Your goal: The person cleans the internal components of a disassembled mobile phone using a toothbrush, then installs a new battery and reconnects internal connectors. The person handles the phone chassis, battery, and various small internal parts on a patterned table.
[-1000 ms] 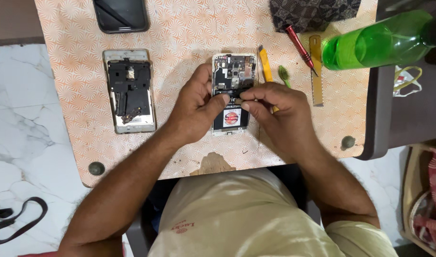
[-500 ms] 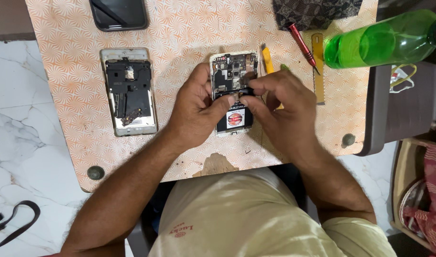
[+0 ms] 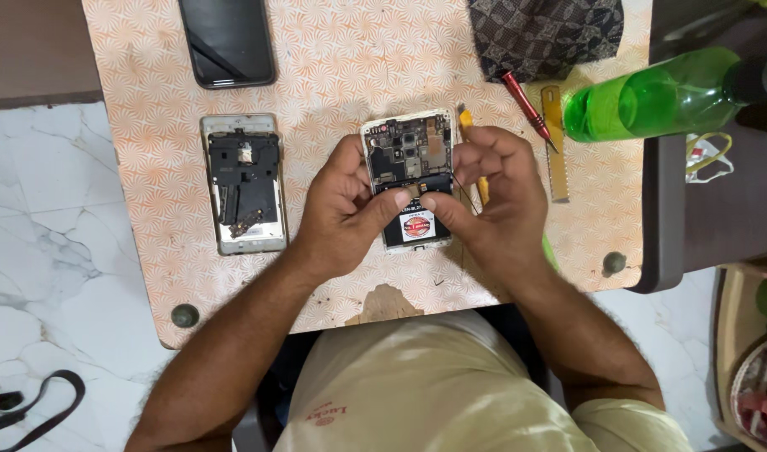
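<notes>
An opened phone (image 3: 404, 151) with its circuit board and battery exposed lies on the orange patterned table (image 3: 333, 75). My left hand (image 3: 346, 201) grips its left edge, thumb pressed on the middle of the board. My right hand (image 3: 488, 197) holds the right edge, thumb meeting the left thumb over a small part near the battery's top. A yellow pry tool (image 3: 470, 125) lies under my right hand, partly hidden.
A second opened phone shell (image 3: 243, 182) lies to the left. A black phone (image 3: 227, 40) sits at the far edge. A red screwdriver (image 3: 524, 105), a yellow ruler (image 3: 556, 142), a dark pouch (image 3: 543, 33) and a green bottle (image 3: 651, 96) are to the right.
Both thumbs have come together over the middle of the phone. My right hand has shifted up along the phone's right edge. The view has moved slightly.
</notes>
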